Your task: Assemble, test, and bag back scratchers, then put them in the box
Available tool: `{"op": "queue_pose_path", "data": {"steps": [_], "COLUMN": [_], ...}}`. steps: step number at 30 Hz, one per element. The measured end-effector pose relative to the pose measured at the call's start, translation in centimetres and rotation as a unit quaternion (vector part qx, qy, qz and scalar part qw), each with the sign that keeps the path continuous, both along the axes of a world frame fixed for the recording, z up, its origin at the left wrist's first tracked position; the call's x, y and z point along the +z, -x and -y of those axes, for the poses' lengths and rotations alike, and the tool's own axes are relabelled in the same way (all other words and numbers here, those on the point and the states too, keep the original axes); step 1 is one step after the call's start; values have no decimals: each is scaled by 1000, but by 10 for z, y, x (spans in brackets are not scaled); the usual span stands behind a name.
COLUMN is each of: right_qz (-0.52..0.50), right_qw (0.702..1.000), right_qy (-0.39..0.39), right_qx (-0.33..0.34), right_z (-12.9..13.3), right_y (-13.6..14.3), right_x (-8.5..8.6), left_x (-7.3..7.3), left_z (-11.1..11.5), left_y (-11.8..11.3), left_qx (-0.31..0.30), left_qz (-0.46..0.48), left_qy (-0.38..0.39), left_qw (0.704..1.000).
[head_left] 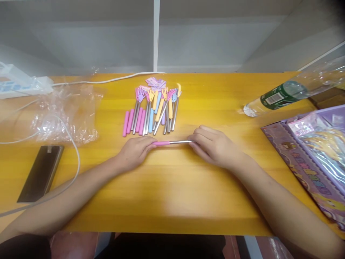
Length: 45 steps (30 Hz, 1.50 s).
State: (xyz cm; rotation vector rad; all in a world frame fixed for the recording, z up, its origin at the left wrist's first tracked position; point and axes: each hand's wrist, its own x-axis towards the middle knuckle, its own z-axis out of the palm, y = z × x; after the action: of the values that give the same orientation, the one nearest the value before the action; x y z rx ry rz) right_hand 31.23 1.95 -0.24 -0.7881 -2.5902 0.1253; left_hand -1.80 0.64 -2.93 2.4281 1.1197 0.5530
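Between my two hands a small back scratcher lies level just above the table, with a pink handle (pixel 162 143) and a thin metal rod (pixel 179 142). My left hand (pixel 134 151) is closed on the handle end. The fingers of my right hand (pixel 212 145) pinch the far end of the rod and hide whatever is there. Behind them lies a pile of metal rods (pixel 147 120) with hand-shaped heads (pixel 164 94) in pink, purple, yellow and blue. Several loose handle sleeves lie among them, including pink ones (pixel 125 124) at the left and a yellow one (pixel 159 110).
Small purple printed cards (pixel 156 83) lie behind the pile. At left are crumpled clear plastic bags (pixel 67 115), a white power strip (pixel 24 84), cables and a dark phone (pixel 40 174). A bottle (pixel 280 96) lies at right beside a purple box (pixel 299 165) of packaged pieces.
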Motion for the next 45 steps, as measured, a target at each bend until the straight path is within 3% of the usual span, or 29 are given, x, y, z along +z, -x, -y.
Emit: {"op": "queue_pose_path", "data": {"steps": [23, 45], "right_qz": [-34, -51], "right_qw": [999, 999], "right_qy": [0, 10], "right_qx": [1, 8], "right_z": [11, 19], "right_y": [16, 23], "right_x": [-8, -9], "left_x": [-5, -5], "left_z": [6, 11], "left_y": [0, -3], "left_qx": [-35, -54], "left_qz": [37, 36], "left_qy": [-132, -196], "left_qw": [990, 979]}}
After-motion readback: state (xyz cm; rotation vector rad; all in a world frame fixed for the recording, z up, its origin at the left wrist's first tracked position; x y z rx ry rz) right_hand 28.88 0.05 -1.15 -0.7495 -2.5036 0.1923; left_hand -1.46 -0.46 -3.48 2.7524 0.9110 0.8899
